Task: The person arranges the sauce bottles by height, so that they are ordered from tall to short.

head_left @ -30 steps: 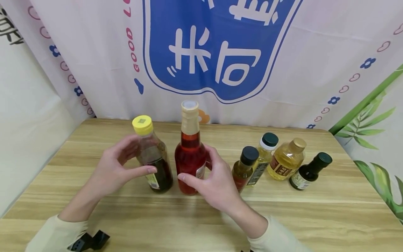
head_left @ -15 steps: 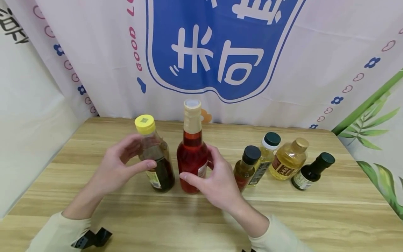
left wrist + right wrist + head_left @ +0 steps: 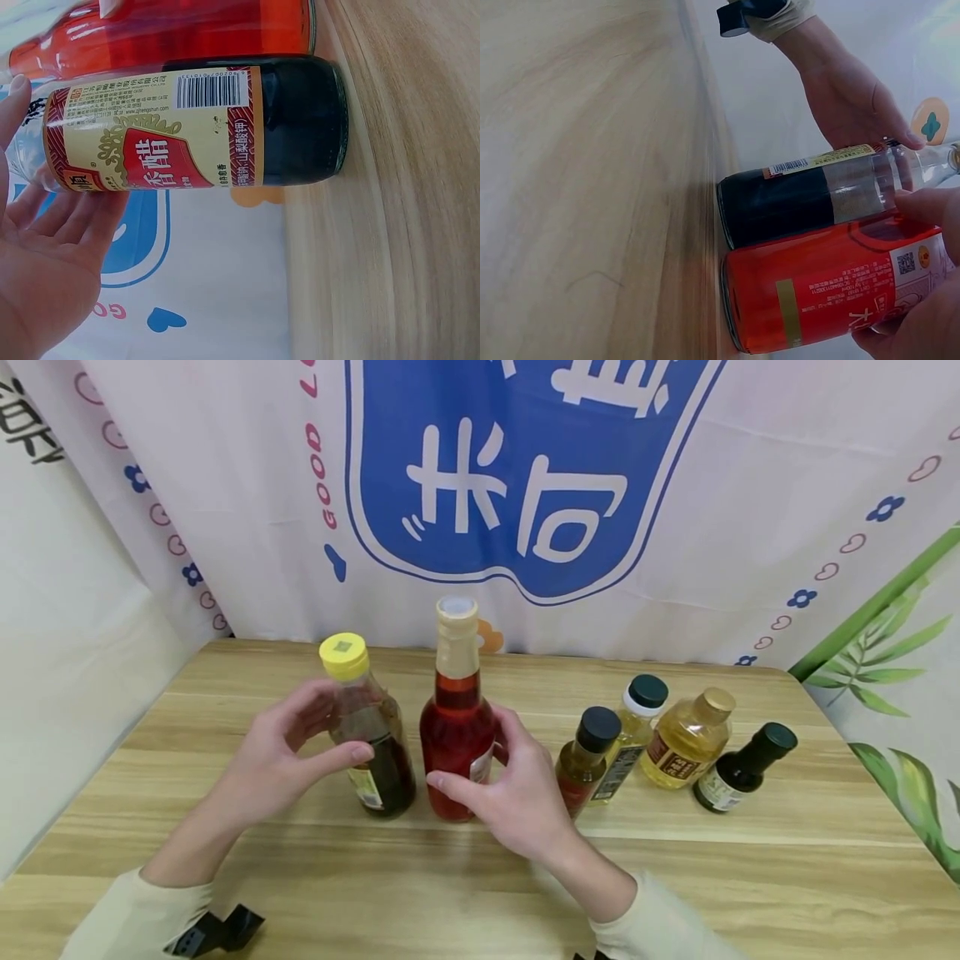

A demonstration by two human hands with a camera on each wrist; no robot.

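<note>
A vinegar bottle point(image 3: 392, 772) with a yellow cap and dark liquid stands upright on the wooden table. My left hand point(image 3: 276, 768) is around its left side, thumb in front and fingers at the back. The left wrist view shows its cream and red label point(image 3: 161, 139) with a barcode. Right beside it stands a taller bottle of red liquid point(image 3: 453, 731) with a cream-wrapped neck. My right hand point(image 3: 521, 789) grips this one from the right, thumb across the front and fingers mostly hidden behind. In the right wrist view the two bottles lie side by side, close together.
To the right stand a small black-capped bottle point(image 3: 576, 772), a pale oil bottle with a green cap point(image 3: 628, 747), a rounded golden oil bottle point(image 3: 688, 745) and a small dark bottle point(image 3: 731, 781). A printed curtain point(image 3: 247, 468) hangs behind the table point(image 3: 420, 885).
The head view has shifted slightly. The left thumb sits a little higher on the vinegar bottle than one second ago. Both bottles and the right hand have stayed in place.
</note>
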